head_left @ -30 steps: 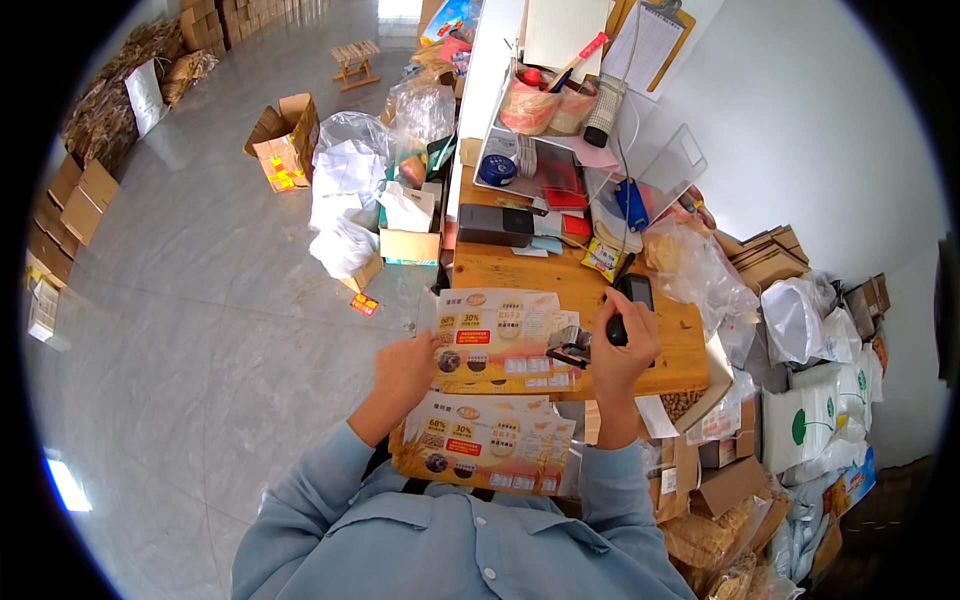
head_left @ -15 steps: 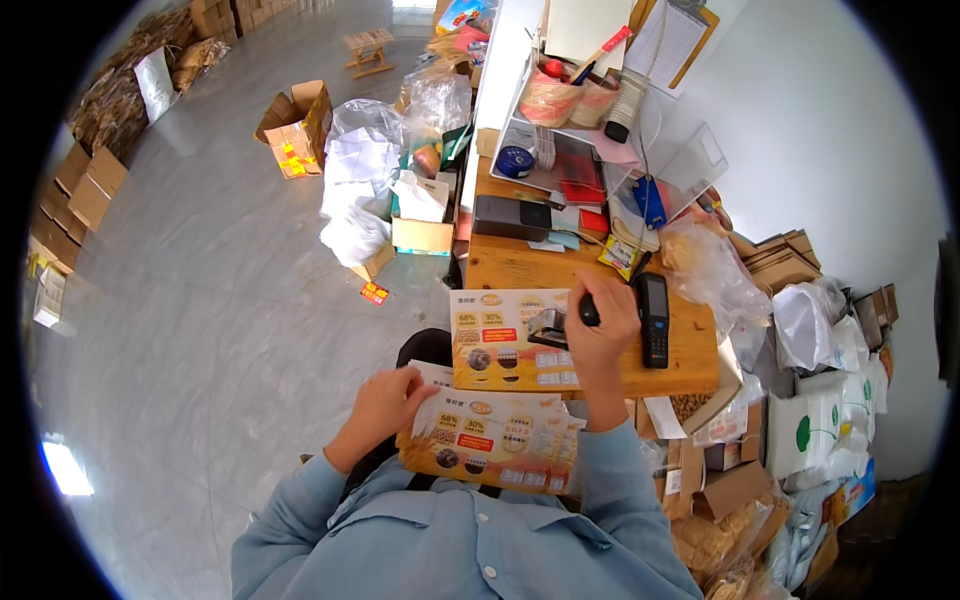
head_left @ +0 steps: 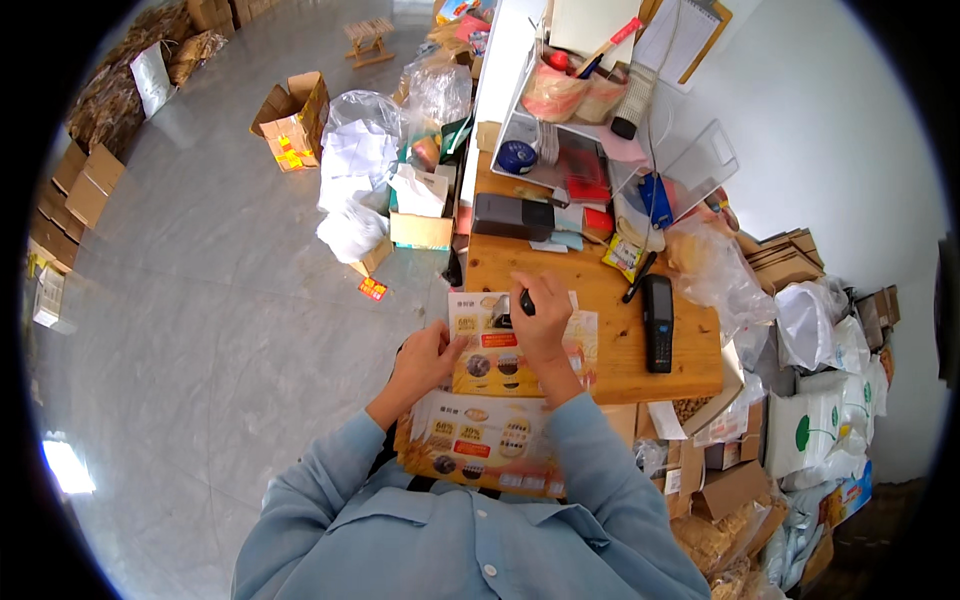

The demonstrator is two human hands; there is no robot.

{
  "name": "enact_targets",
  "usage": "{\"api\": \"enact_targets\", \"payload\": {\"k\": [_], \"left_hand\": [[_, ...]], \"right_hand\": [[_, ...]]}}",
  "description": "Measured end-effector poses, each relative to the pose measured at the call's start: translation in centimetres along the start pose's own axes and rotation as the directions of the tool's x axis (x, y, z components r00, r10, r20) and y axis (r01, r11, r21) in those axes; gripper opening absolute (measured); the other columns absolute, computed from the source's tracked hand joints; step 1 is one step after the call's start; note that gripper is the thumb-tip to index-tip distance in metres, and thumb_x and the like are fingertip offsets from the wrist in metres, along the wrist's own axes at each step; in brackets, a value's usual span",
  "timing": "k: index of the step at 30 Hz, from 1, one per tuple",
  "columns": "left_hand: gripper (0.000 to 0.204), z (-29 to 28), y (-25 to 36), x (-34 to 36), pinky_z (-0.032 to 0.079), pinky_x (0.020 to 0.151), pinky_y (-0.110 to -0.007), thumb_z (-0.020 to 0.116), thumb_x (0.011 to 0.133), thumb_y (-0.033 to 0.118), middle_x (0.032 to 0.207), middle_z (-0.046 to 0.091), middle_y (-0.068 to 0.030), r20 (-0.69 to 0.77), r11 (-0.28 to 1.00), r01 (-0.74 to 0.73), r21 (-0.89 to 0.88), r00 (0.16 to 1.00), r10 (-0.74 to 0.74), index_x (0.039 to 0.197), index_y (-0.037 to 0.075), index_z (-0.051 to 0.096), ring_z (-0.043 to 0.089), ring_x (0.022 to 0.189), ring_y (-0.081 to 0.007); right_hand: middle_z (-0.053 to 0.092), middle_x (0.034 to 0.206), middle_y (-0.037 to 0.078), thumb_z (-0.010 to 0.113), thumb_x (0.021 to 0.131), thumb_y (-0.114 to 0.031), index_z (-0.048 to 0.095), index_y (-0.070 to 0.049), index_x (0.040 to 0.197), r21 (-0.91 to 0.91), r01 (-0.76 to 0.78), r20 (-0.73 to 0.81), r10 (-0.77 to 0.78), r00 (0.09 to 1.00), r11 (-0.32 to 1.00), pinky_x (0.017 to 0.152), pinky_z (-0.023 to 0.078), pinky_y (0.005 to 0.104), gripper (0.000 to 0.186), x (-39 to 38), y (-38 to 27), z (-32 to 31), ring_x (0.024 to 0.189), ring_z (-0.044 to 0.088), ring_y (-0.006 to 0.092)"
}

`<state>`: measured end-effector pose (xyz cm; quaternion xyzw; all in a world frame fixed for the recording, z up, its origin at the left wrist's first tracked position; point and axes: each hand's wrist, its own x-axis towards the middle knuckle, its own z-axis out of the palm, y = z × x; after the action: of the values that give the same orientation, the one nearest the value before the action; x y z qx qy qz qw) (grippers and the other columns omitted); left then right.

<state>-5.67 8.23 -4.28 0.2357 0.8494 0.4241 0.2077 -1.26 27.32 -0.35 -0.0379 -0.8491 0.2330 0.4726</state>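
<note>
Hands over wooden surface (head_left: 600, 290): right hand (head_left: 540, 325), now drawn back from black handheld scanner (head_left: 657, 322), clenched round small black marker (head_left: 526, 303) above yellow printed flat carton (head_left: 490, 355). Left hand (head_left: 425, 360), newly raised, gripping that carton's left edge; second matching carton (head_left: 480, 440) on lap.

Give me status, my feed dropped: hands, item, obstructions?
Left hand gripping printed flat carton at its edge. Right hand on carton, holding black marker. Black handheld scanner on wooden table, apart from carton.
</note>
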Motion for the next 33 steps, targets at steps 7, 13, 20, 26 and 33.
{"api": "enact_targets", "payload": {"k": [7,13,20,26,33], "left_hand": [[0.031,0.6,-1.0,0.2,0.044,0.05,-0.032,0.069,0.09,0.025,0.061,0.062,-0.0094,-0.086,0.997,-0.05,-0.066,0.995,0.044,0.079,-0.002,0.059,0.058,0.054,-0.0142],[0.025,0.0,-1.4,0.4,0.043,0.05,-0.03,0.067,0.091,0.018,0.062,0.062,-0.0083,-0.097,0.972,-0.102,-0.209,0.992,0.083,0.08,-0.004,0.06,0.056,0.054,-0.012],[0.022,-2.6,-0.5,-0.9,0.038,0.051,-0.029,0.06,0.094,0.014,0.062,0.058,-0.0016,0.121,0.918,0.004,-0.397,0.992,0.048,0.083,-0.005,0.063,0.049,0.056,-0.0074],[0.021,-2.3,-1.1,-6.8,0.046,0.059,-0.037,0.057,0.094,0.014,0.07,0.063,-0.0097,0.316,0.963,0.028,-0.268,0.947,0.06,0.093,-0.005,0.065,0.059,0.063,-0.0212],[0.028,-3.6,-1.1,-9.0,0.049,0.07,-0.051,0.06,0.09,0.024,0.083,0.065,-0.0231,0.331,0.965,-0.106,0.239,0.943,0.021,0.082,-0.002,0.062,0.062,0.081,-0.0421]], "right_hand": [[0.062,0.075,0.012,0.069,0.071,0.007,0.07,-0.004,0.092,-0.027,0.073,-0.078,-0.075,0.994,0.997,0.061,0.047,0.0394,0.024,3.5,-1.1,-2.0,0.069,0.06,0.0299],[0.066,0.077,0.012,0.068,0.07,0.011,0.072,-0.004,0.091,-0.12,0.088,-0.204,-0.112,0.973,0.989,0.065,0.048,0.0362,0.025,7.3,-4.7,-8.0,0.07,0.062,0.028],[0.066,0.078,0.011,0.068,0.07,0.011,0.072,-0.005,0.092,-0.19,0.007,-0.228,-0.051,0.972,0.982,0.068,0.048,0.0357,0.027,7.0,-4.7,-11.1,0.072,0.062,0.0277],[0.066,0.079,0.012,0.068,0.07,0.009,0.072,-0.005,0.094,-0.187,0.071,-0.153,-0.101,0.983,0.98,0.069,0.048,0.0378,0.028,5.5,-2.4,-9.1,0.074,0.062,0.0298],[0.063,0.076,0.01,0.069,0.07,0.006,0.072,-0.007,0.093,-0.096,0.097,-0.03,-0.1,0.995,0.991,0.066,0.048,0.0393,0.027,3.6,-0.9,-3.8,0.072,0.06,0.0303]]}}
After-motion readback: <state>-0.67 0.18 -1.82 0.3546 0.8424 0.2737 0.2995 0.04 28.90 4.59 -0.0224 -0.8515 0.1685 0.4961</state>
